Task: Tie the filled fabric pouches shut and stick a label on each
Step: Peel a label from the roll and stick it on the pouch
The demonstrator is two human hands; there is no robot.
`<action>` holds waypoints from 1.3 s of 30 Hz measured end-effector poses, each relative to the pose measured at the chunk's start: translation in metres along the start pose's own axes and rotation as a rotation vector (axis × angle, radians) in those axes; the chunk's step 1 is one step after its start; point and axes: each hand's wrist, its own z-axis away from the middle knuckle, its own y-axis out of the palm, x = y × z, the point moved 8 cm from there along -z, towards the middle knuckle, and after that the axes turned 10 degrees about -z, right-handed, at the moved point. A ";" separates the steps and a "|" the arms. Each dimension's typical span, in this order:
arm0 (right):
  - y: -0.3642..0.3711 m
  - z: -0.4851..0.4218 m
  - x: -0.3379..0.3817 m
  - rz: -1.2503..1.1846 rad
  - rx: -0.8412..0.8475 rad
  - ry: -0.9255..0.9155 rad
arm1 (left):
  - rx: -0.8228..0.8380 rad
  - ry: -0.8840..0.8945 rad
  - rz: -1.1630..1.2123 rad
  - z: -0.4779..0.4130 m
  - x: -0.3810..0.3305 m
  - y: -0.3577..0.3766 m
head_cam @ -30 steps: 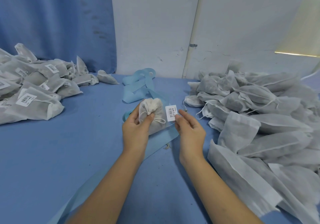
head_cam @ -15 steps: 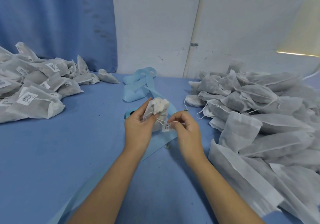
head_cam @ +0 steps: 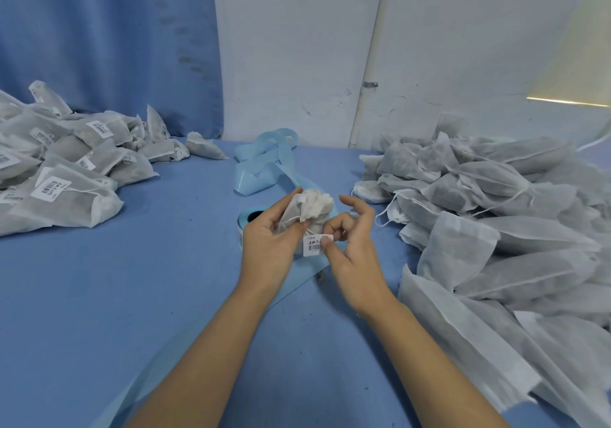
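Labelling: your left hand (head_cam: 269, 242) gripped tied white fabric pouch (head_cam: 314, 204), right hand (head_cam: 355, 252) pinched small white barcode label (head_cam: 315, 245); next needed pressing it flat.

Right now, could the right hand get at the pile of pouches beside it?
Probably yes: the pile lies close beside the right hand with only bare table between, but it is pinching a label, so that must go first.

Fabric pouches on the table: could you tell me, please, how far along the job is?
Done: the pile of tied, barcode-labelled grey fabric pouches on the left. In hand: the left hand grips a gathered white fabric pouch while the right hand pinches a white barcode label close to it. Left: the heap of unlabelled grey pouches on the right, some with loose strings.
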 end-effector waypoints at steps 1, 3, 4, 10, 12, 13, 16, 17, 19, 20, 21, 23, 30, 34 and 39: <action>0.000 0.000 -0.001 0.004 -0.005 -0.002 | 0.004 -0.003 0.011 0.000 0.000 0.001; -0.002 0.000 -0.001 0.021 -0.013 -0.005 | 0.013 -0.013 0.031 0.000 0.001 0.002; -0.002 0.001 -0.002 0.038 -0.015 -0.004 | 0.015 -0.015 0.035 0.000 0.000 0.002; -0.002 0.000 -0.002 0.098 -0.040 -0.010 | 0.014 0.004 0.044 0.001 -0.004 0.002; -0.003 0.000 -0.005 0.113 -0.059 0.006 | 0.012 0.003 0.050 0.001 -0.005 0.001; -0.003 0.001 -0.006 0.122 -0.071 0.019 | 0.012 -0.003 0.054 0.001 -0.005 0.001; -0.004 0.003 -0.008 0.129 -0.110 0.070 | -0.011 -0.059 0.050 -0.001 0.000 -0.001; -0.005 0.003 -0.009 0.109 -0.120 0.100 | -0.024 -0.100 0.059 -0.001 0.005 -0.003; -0.004 0.003 -0.014 0.030 -0.108 0.190 | -0.013 -0.215 0.135 0.000 0.015 -0.002; -0.003 0.003 -0.017 -0.024 -0.086 0.249 | 0.008 -0.268 0.184 0.000 0.020 0.000; 0.000 0.003 -0.021 -0.079 -0.062 0.311 | 0.032 -0.312 0.228 0.001 0.023 0.002; 0.005 0.005 -0.025 -0.167 -0.044 0.407 | 0.086 -0.361 0.306 0.001 0.027 0.007; -0.006 0.005 -0.023 -0.412 -0.243 0.465 | 0.324 -0.408 0.310 0.010 0.033 0.023; -0.008 0.005 -0.023 -0.378 -0.272 0.444 | 0.301 -0.420 0.268 0.009 0.038 0.021; -0.013 0.003 -0.018 -0.379 -0.285 0.384 | 0.345 -0.483 0.376 0.013 0.042 0.021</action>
